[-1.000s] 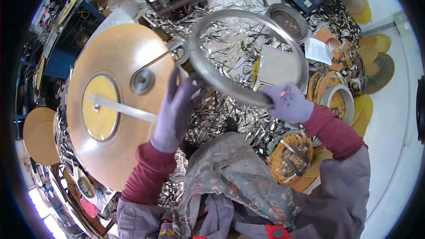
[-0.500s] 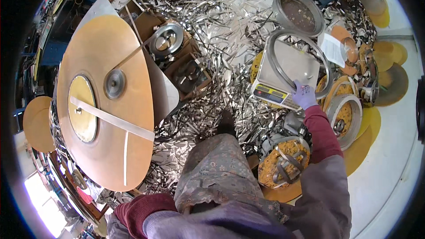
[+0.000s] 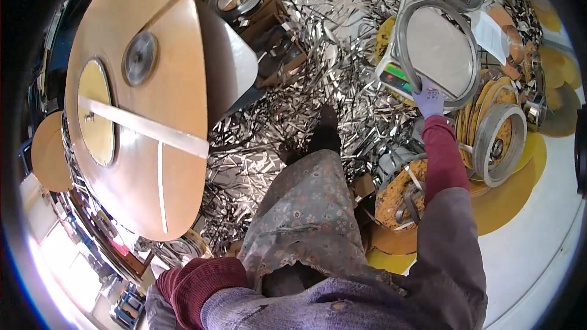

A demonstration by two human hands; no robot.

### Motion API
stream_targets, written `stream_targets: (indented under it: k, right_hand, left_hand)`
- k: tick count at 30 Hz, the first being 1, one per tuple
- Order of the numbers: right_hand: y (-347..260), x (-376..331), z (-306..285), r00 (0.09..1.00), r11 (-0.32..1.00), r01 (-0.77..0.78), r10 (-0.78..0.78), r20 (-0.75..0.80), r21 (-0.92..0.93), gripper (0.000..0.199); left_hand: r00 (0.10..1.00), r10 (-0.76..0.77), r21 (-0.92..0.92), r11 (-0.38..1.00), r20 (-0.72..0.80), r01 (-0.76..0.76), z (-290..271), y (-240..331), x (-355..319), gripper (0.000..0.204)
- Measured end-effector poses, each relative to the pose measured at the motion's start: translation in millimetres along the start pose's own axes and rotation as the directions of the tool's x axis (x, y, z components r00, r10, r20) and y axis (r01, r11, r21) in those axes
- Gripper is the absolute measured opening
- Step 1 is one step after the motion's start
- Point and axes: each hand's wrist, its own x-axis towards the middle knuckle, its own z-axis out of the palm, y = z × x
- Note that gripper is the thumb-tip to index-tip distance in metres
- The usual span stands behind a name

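Note:
My right hand, in a pale lilac glove, is closed on the near rim of a large grey metal ring. The ring lies on or just over the pale plate of a weighing scale; I cannot tell how fully it rests there. Beside my fingers, the scale's display panel shows green and red. My left arm's maroon cuff is at the lower left, and that hand does not show.
Metal strip scraps cover the floor. A large tan disc with a strip across it stands left. Cardboard boxes hold metal parts. Right are a grey ring, a yellow coil and another round rim.
The ring has come down closer to the scale plate, still in my right hand. The scale display has gone from yellow to green and red. The whole view has shifted.

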Motion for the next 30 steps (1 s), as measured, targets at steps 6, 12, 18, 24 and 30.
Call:
stream_targets:
  k: [6,12,18,24,30]
  right_hand:
    - [-2.9,-43.5,-35.6,0.985,0.979,0.119,-0.094,-0.146,0.168,0.073]
    - [8.2,-191.1,-71.6,0.897,0.965,0.078,0.041,-0.441,0.25,0.065]
    - [-26.0,-325.9,-21.2,0.954,0.942,-0.104,0.185,-0.234,0.32,0.052]
    - [-53.9,-341.3,13.3,0.971,0.9,-0.107,0.186,-0.15,0.423,0.037]
    - [-31.1,-293.1,9.3,0.945,0.843,-0.095,0.243,-0.218,0.53,0.028]
  left_hand:
    - [0.991,0.123,-0.105,0.988,0.051,-0.117,-35.3,22.6,-34.7,0.042]
    - [0.951,0.295,-0.254,0.93,0.092,-0.264,-71.5,64.4,-73.9,0.042]
    - [0.908,0.401,-0.342,0.876,0.123,-0.34,-101.2,93.4,-111.4,0.043]
    - [0.874,0.457,-0.381,0.847,0.166,-0.371,-105.8,104.4,-123.8,0.043]
    - [0.866,0.44,-0.361,0.868,0.239,-0.341,-97.8,88.6,-100.0,0.043]
